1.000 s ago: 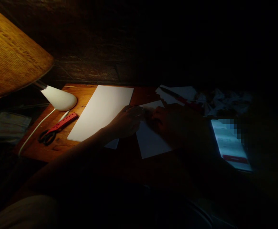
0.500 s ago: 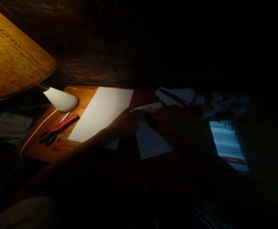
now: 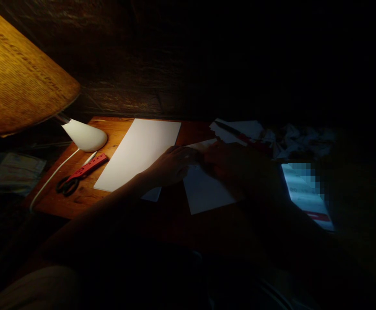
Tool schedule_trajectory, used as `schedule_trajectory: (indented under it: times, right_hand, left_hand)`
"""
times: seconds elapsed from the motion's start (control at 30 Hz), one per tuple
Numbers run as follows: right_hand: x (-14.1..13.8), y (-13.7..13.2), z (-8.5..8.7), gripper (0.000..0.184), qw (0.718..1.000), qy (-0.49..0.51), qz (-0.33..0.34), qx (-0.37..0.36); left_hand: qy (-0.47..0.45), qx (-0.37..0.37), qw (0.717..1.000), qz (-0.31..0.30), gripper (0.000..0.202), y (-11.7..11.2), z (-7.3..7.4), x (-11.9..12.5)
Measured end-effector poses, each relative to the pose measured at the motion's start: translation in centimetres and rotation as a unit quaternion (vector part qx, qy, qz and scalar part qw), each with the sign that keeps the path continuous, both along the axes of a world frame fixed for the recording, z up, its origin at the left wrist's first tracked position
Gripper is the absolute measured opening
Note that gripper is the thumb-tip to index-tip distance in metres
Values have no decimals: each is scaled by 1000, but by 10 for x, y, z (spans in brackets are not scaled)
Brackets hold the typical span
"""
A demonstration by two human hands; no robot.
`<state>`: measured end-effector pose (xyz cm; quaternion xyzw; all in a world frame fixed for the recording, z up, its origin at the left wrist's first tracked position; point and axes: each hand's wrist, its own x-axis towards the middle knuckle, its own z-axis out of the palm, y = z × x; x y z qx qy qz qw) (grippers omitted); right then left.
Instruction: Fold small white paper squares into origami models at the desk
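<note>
A white sheet of paper [image 3: 207,196] lies at an angle on the dark middle of the table. My left hand [image 3: 170,165] reaches in from the left, its fingers bent and closed at the sheet's upper left part. Close against it, my right hand [image 3: 222,159] has curled fingers closed at the sheet's upper part. Deep shadow hides most fingertips. To the left of my hands is a stack of white paper [image 3: 142,146], its lower right covered by my left hand and forearm.
On the left stand a lamp [image 3: 89,135] with a cord, and black-handled scissors [image 3: 68,185] in a red sheath. Behind my right hand are paper pieces [image 3: 252,128], a dark blade-like tool [image 3: 229,129] and crumpled scraps [image 3: 291,140]. A lit phone [image 3: 307,198] is at right.
My right hand has shifted slightly over the sheet, and both hands stay close together there. The picture on the phone screen has changed. The view has moved slightly.
</note>
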<state>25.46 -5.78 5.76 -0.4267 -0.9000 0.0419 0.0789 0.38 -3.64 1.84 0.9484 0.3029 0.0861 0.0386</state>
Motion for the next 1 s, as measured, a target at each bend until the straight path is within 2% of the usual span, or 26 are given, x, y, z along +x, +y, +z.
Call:
schedule_trajectory:
  times: [0.17,0.4,0.6,0.77,0.87,1.0]
  right_hand:
    - [-2,-4,2,26,1000,0,-18,-13]
    - [-6,-6,-4,27,999,-8,-50,18]
    - [-5,-2,-8,27,999,-8,-36,14]
    - [-6,-8,6,27,998,-24,-56,-31]
    - [-7,-13,18,29,995,-37,-79,-46]
    - [-4,-13,19,32,995,-28,-85,-49]
  left_hand:
    - [6,14,1000,-1,40,1,1,1]
    - [21,45,999,3,40,3,1,-1]
    - [13,41,999,-5,41,4,1,-3]
    - [-28,14,1000,-3,41,10,-3,-4]
    - [-87,-13,996,27,37,15,-6,-2]
    - [-102,-27,992,62,40,16,-4,4]
